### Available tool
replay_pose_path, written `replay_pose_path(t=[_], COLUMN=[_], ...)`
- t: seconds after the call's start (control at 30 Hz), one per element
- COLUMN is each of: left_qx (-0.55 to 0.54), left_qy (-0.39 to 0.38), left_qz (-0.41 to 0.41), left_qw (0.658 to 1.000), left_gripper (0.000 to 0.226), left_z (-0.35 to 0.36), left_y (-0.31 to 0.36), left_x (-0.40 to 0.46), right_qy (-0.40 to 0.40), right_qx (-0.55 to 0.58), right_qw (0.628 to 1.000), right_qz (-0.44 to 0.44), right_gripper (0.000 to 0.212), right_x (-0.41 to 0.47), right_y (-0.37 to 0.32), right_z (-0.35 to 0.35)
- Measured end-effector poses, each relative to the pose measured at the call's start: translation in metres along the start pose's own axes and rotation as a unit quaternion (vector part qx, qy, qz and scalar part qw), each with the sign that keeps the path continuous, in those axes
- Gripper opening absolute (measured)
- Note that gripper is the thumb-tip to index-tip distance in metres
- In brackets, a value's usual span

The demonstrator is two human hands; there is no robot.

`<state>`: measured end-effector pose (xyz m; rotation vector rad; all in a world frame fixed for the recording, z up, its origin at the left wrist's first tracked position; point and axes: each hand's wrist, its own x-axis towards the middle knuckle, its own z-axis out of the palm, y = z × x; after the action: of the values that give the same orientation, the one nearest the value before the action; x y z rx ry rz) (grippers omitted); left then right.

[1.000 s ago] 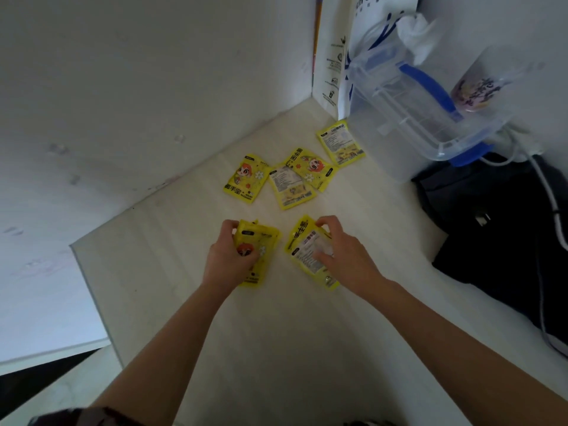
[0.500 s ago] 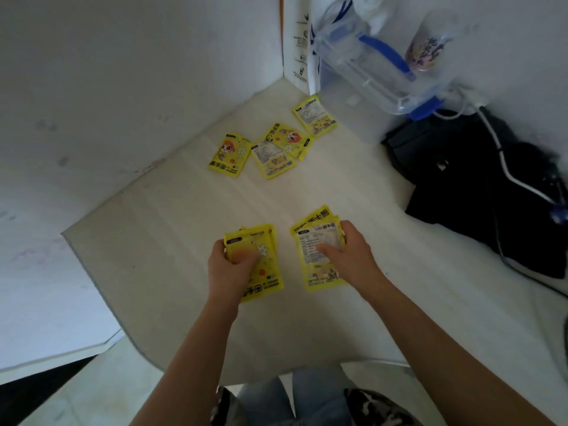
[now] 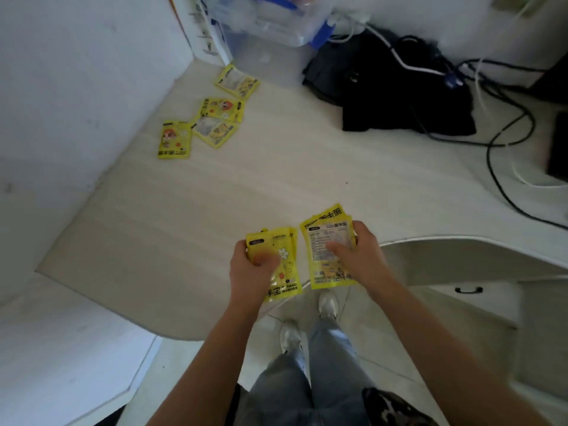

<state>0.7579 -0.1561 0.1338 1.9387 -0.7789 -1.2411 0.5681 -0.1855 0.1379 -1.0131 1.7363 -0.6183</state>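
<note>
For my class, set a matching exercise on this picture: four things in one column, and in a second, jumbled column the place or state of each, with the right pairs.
Things
1. left stack of yellow packets, held by the left hand
2. right stack of yellow packets, held by the right hand
3. black bag
4. clear plastic box

Place or state
A. white printed label faces up
B. stands at the far end of the desk
C. flower print and HAND WARMER face up
D. lies with a white cable across it

Pairs: 1-C, 2-A, 3-D, 4-B
</note>
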Motion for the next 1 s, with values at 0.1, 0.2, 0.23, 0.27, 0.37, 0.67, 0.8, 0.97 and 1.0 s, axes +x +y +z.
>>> replay_pose_path(t=[0.1,0.2,0.23,0.27,0.37,0.67,0.8,0.97,1.0], left_qx=[0.035,0.057,0.062,0.067,0.085,0.126,0.133,0.148,0.149], left_qy=[-0.036,-0.077,-0.090,-0.101,-0.139,-0.221,-0.235,-0.249,-0.255], left_qz=[0.022,0.042,0.047,0.052,0.068,0.071,0.073,0.067,0.068], left_qw=[0.998,0.995,0.993,0.991,0.984,0.965,0.960,0.955,0.953], left_gripper=[0.031,0.033,0.034,0.034,0.034,0.036,0.036,0.035,0.035], left_z=[0.019,0.042,0.051,0.059,0.087,0.184,0.236,0.296,0.307], left_y=[0.000,0.001,0.000,-0.001,-0.007,-0.051,-0.072,-0.093,-0.094], left_x=[-0.018,-0.037,-0.044,-0.052,-0.081,-0.194,-0.249,-0.301,-0.310], right_qy=[0.039,0.080,0.091,0.103,0.132,0.203,0.226,0.256,0.262], right_qx=[0.023,0.054,0.066,0.077,0.106,0.151,0.161,0.157,0.155], right_qw=[0.999,0.994,0.992,0.990,0.983,0.960,0.950,0.940,0.938], right_qz=[0.023,0.048,0.054,0.060,0.074,0.119,0.143,0.161,0.165], right_gripper=[0.028,0.026,0.026,0.026,0.026,0.026,0.028,0.024,0.025], right_x=[-0.022,-0.043,-0.051,-0.059,-0.086,-0.171,-0.208,-0.239,-0.243], right_y=[0.026,0.054,0.062,0.071,0.097,0.210,0.263,0.312,0.319], right_z=[-0.022,-0.045,-0.053,-0.061,-0.089,-0.187,-0.234,-0.288,-0.297])
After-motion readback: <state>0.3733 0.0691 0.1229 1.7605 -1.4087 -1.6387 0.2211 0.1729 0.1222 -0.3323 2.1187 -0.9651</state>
